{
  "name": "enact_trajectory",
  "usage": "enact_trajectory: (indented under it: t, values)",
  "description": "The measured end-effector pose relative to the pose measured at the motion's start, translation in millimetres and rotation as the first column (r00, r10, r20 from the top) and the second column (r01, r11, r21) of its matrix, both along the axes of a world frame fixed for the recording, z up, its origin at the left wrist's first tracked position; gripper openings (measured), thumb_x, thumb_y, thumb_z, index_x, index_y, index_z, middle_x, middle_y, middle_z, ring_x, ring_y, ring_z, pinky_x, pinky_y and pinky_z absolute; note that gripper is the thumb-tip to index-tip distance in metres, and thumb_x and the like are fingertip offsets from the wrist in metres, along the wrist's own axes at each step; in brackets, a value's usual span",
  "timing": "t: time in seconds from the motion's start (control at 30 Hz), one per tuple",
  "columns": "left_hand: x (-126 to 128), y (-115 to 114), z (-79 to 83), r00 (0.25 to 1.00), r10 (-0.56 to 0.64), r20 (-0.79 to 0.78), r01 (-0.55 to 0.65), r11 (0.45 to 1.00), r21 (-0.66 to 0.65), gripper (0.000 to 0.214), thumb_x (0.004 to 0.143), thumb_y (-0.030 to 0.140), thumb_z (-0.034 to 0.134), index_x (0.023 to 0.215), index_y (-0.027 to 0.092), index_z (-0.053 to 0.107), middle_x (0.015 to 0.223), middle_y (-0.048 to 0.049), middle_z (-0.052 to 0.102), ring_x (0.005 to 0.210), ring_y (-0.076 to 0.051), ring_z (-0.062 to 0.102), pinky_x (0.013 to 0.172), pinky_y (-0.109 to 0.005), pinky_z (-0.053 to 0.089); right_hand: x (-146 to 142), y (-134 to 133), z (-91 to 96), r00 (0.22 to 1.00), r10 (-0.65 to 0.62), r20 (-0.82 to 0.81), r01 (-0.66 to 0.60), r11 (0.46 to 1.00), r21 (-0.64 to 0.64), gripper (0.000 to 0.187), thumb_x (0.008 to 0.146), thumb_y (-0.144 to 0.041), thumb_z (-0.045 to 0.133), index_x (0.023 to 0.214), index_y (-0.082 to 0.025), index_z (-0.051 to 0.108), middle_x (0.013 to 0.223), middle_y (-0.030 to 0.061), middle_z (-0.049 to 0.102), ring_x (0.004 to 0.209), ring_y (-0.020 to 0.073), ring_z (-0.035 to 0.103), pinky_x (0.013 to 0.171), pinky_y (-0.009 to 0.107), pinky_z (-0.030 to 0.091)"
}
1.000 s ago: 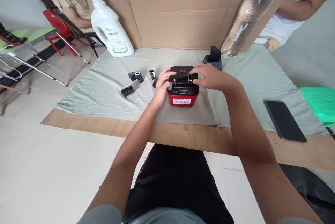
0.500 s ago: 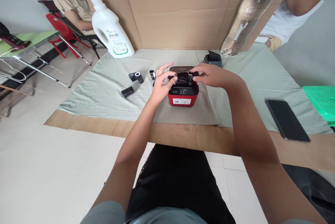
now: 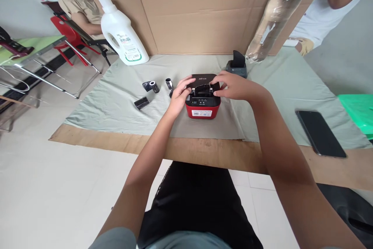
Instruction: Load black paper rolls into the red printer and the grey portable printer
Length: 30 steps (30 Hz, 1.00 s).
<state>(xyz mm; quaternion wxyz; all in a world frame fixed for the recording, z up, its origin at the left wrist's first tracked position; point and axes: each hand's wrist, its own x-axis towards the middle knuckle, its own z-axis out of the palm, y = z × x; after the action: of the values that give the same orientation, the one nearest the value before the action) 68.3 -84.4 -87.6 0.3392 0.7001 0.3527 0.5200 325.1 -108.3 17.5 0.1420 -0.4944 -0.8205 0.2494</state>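
Observation:
A red and black label printer (image 3: 203, 111) stands in front of me with its lid (image 3: 202, 78) raised. Inside its bay, between two light side holders, sits a dark roll (image 3: 202, 90). My left hand (image 3: 180, 96) grips the printer at the left side of the bay, thumb low and fingers stretched toward the lid. On the opposite side, my right hand (image 3: 229, 86) has thumb and forefinger bent at the right holder. The fingertips partly cover both edges of the bay.
Several small black rolls (image 3: 154, 86) lie left of the printer. Behind it stand a small grey printer (image 3: 237, 69), a white detergent bottle (image 3: 125, 35) and a clear wrapped bottle (image 3: 276, 20) against cardboard (image 3: 201, 16). A phone (image 3: 320, 133) lies right. Two people are beyond the cardboard.
The dark roll has sunk lower between the side holders. My left fingers have moved off the roll to the bay's left edge; the right hand stays nearly in place.

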Motion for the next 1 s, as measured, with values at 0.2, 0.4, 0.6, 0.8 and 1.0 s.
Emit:
enact_trajectory:
  t: [0.2,0.4,0.6,0.8,1.0]
  values:
    - [8,-1,-5.8,0.962,-0.026,0.273,0.1,0.96,-0.262,0.06,0.088,0.036,0.071,0.146,0.034,0.056,0.168,-0.0015,0.045,0.164,-0.031,0.028,0.134,-0.048,0.022,-2,5,-6.0,0.999,-0.012,-0.052,0.012,1.0,-0.003,0.033,0.089,-0.04,0.069,0.117,-0.023,0.075,0.128,0.0115,0.06,0.099,0.0286,0.068,0.094,0.047,0.056]
    - [17,-10,-1.8,0.907,0.008,0.422,0.172,0.906,-0.388,0.075,0.086,0.022,0.065,0.156,0.035,0.043,0.171,0.0017,0.041,0.165,-0.027,0.025,0.136,-0.044,0.02,-5,4,-19.9,0.974,-0.162,-0.157,0.147,0.984,-0.102,0.041,0.083,-0.034,0.075,0.123,-0.025,0.071,0.142,0.0113,0.051,0.114,0.0306,0.065,0.109,0.056,0.053]
    - [20,-12,-0.9,0.892,0.032,0.451,0.177,0.893,-0.415,0.078,0.084,0.016,0.058,0.158,0.033,0.041,0.172,0.0033,0.04,0.166,-0.024,0.024,0.136,-0.041,0.021,-14,1,-41.0,0.747,-0.463,-0.476,0.226,0.852,-0.473,0.101,0.075,-0.033,0.077,0.164,-0.041,0.03,0.164,0.009,0.039,0.129,0.0307,0.061,0.097,0.052,0.063]
    - [24,-13,-4.0,0.869,0.032,0.493,0.192,0.897,-0.398,0.076,0.081,0.016,0.06,0.155,0.028,0.045,0.171,0.0015,0.042,0.166,-0.024,0.021,0.136,-0.037,0.019,-12,9,-58.9,0.66,-0.521,-0.542,0.246,0.831,-0.499,0.097,0.07,-0.029,0.079,0.159,-0.038,0.041,0.151,0.011,0.053,0.126,0.0341,0.063,0.097,0.057,0.062]
    - [34,-17,-8.4,0.792,0.098,0.602,0.181,0.904,-0.386,0.062,0.084,0.021,0.058,0.146,0.028,0.055,0.164,0.0016,0.052,0.162,-0.026,0.034,0.134,-0.038,0.027,-89,-78,-47.5,0.706,-0.201,-0.679,0.576,0.72,0.386,0.032,0.093,-0.029,0.058,0.123,-0.026,0.068,0.141,0.0144,0.06,0.141,0.0333,0.051,0.121,0.063,0.039]
